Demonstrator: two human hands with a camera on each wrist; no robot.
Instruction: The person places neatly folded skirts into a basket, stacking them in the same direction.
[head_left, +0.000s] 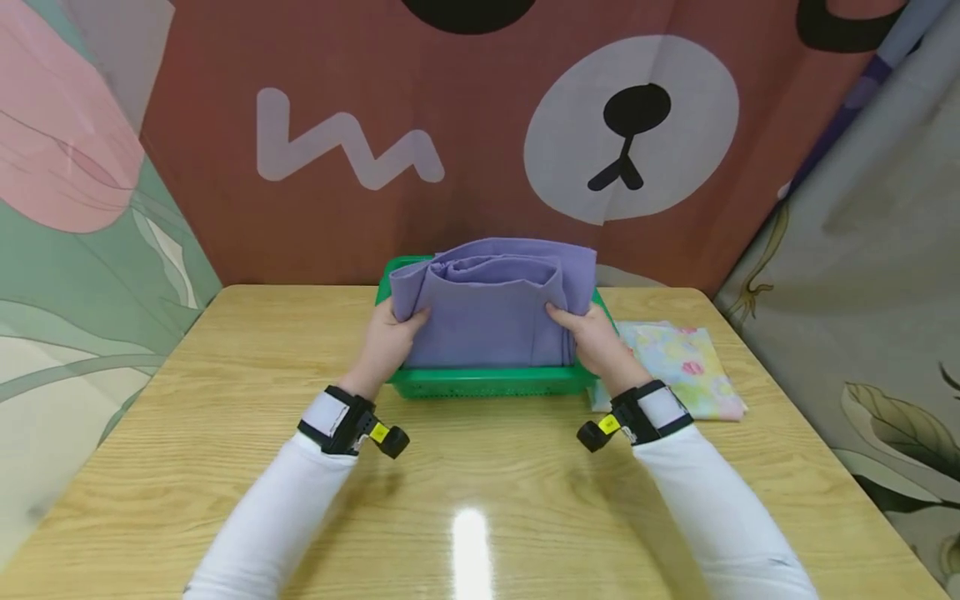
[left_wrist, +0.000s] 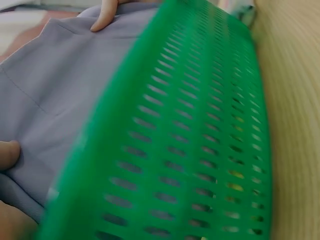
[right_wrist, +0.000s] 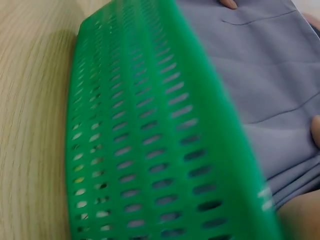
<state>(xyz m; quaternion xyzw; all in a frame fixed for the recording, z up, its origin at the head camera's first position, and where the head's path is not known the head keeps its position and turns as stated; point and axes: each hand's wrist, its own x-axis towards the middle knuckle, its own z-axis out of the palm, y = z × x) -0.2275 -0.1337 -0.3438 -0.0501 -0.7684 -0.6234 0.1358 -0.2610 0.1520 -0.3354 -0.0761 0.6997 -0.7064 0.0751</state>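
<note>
A folded purple cloth [head_left: 491, 304] lies in a green perforated basket [head_left: 487, 382] at the far middle of the wooden table [head_left: 225, 433]. My left hand [head_left: 390, 342] grips the cloth's left side, thumb on top. My right hand [head_left: 592, 337] grips its right side the same way. In the left wrist view the purple cloth [left_wrist: 60, 100] shows behind the basket wall [left_wrist: 190, 140], with my left thumb at the lower left edge. The right wrist view has the cloth [right_wrist: 260, 75] above the basket wall [right_wrist: 150, 150].
A folded floral cloth [head_left: 686, 367] lies flat on the table just right of the basket. Patterned fabric backdrops hang behind and on both sides of the table. The near half of the table has a light glare spot.
</note>
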